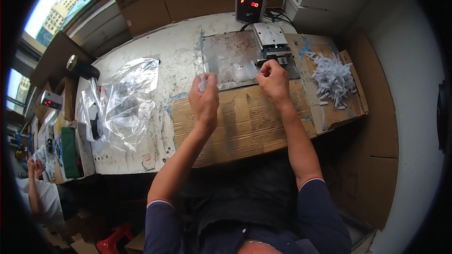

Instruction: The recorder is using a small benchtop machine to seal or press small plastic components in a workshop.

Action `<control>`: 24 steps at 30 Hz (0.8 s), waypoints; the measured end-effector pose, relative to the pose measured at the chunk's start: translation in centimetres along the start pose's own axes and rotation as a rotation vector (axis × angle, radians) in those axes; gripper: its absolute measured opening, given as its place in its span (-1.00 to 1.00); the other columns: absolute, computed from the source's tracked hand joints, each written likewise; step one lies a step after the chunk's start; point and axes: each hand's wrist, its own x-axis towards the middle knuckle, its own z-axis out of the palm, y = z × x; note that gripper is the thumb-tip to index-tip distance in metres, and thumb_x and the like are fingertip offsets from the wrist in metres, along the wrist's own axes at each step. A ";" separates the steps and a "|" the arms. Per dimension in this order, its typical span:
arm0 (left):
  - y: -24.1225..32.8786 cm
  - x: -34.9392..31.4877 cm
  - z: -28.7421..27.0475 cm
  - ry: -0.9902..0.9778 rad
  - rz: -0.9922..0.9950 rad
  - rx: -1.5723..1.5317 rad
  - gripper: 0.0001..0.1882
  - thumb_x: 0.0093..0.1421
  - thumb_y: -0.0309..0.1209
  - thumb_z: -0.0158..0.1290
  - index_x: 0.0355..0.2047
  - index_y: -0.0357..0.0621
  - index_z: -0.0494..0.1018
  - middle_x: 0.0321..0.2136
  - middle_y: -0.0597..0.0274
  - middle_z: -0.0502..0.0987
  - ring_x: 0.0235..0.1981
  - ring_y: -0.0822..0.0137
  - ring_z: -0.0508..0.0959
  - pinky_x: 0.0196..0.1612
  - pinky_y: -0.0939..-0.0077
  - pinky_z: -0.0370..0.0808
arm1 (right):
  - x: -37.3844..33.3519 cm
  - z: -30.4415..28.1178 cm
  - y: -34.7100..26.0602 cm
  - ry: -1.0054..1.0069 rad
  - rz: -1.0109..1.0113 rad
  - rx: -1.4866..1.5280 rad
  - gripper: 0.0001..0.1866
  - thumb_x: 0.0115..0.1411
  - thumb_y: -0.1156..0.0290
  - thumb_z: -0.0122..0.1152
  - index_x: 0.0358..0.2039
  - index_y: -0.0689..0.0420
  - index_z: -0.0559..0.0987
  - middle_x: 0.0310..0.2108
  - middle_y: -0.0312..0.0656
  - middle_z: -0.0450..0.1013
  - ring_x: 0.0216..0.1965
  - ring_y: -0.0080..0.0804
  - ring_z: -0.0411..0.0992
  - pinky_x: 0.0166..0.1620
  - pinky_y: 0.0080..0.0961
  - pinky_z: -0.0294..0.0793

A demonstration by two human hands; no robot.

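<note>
My left hand (205, 99) is closed over the bench, with small clear-white plastic pieces (202, 83) showing between its fingers. My right hand (274, 83) is pinched at the front of a small metal bench machine (270, 36); whatever its fingertips hold, if anything, is hidden. The machine stands on a scuffed metal plate (230, 54). To the right of that hand lies a heap of small whitish translucent plastic pieces (333, 77) on cardboard.
Behind the machine stands a display box with red digits (252, 2), with black cables beside it. Cardboard (235, 122) covers the bench's near edge. Clear plastic bags (125, 106) lie left, near a dark cylinder (83, 67). Another person's hands (34, 166) work at far left.
</note>
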 end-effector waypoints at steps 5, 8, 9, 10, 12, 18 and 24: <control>-4.9 8.6 3.1 0.084 0.225 0.071 -0.82 0.40 -0.32 0.06 -0.21 -0.18 0.51 -0.56 0.44 0.43 -0.59 0.59 0.35 -0.51 0.63 0.29 | 0.5 -1.0 2.2 0.085 0.038 -0.100 -0.86 0.00 0.50 0.33 -0.43 0.18 0.53 -0.53 -0.14 0.52 -0.48 -0.26 0.53 -0.31 -0.34 0.53; -7.1 9.3 4.6 0.161 0.504 0.308 -0.81 0.39 -0.31 0.09 -0.18 -0.18 0.53 -0.47 0.30 0.56 -0.49 0.44 0.48 -0.38 0.53 0.43 | 0.7 -2.4 3.9 0.089 0.051 -0.164 -0.85 -0.01 0.49 0.34 -0.43 0.18 0.53 -0.54 -0.15 0.52 -0.49 -0.27 0.52 -0.32 -0.35 0.52; -7.4 9.0 4.5 0.128 0.520 0.361 -0.81 0.39 -0.30 0.10 -0.17 -0.17 0.54 -0.43 0.27 0.58 -0.46 0.40 0.51 -0.33 0.49 0.47 | 0.9 -2.8 4.4 0.100 0.077 -0.161 -0.85 -0.01 0.49 0.34 -0.44 0.18 0.53 -0.54 -0.15 0.52 -0.49 -0.27 0.51 -0.32 -0.35 0.51; -7.1 8.9 4.6 0.094 0.539 0.414 -0.81 0.39 -0.29 0.11 -0.16 -0.15 0.55 -0.39 0.23 0.61 -0.42 0.35 0.54 -0.28 0.45 0.50 | 1.2 -3.0 4.5 0.114 0.101 -0.155 -0.85 -0.01 0.48 0.34 -0.45 0.19 0.53 -0.54 -0.15 0.52 -0.50 -0.27 0.51 -0.32 -0.35 0.51; -7.5 9.3 4.6 0.067 0.547 0.389 -0.82 0.39 -0.29 0.12 -0.17 -0.13 0.55 -0.41 0.21 0.59 -0.43 0.38 0.52 -0.30 0.47 0.49 | 1.9 -3.1 4.9 0.122 0.108 -0.169 -0.86 -0.02 0.48 0.34 -0.45 0.19 0.53 -0.55 -0.15 0.52 -0.50 -0.27 0.51 -0.32 -0.35 0.51; -7.0 9.4 4.8 0.107 0.522 0.424 -0.82 0.39 -0.29 0.12 -0.19 -0.13 0.55 -0.44 0.21 0.58 -0.45 0.42 0.51 -0.33 0.46 0.47 | 2.5 -2.1 5.7 0.133 0.097 -0.174 -0.87 -0.03 0.48 0.32 -0.47 0.19 0.53 -0.56 -0.15 0.51 -0.51 -0.28 0.49 -0.34 -0.36 0.50; -6.6 9.1 4.8 0.071 0.401 0.437 -0.78 0.40 -0.26 0.10 -0.15 -0.15 0.58 -0.37 0.23 0.59 -0.35 0.42 0.50 -0.22 0.50 0.45 | 2.2 -1.9 6.3 0.171 0.111 -0.122 -0.87 -0.05 0.50 0.31 -0.50 0.18 0.51 -0.59 -0.16 0.49 -0.53 -0.32 0.47 -0.35 -0.38 0.49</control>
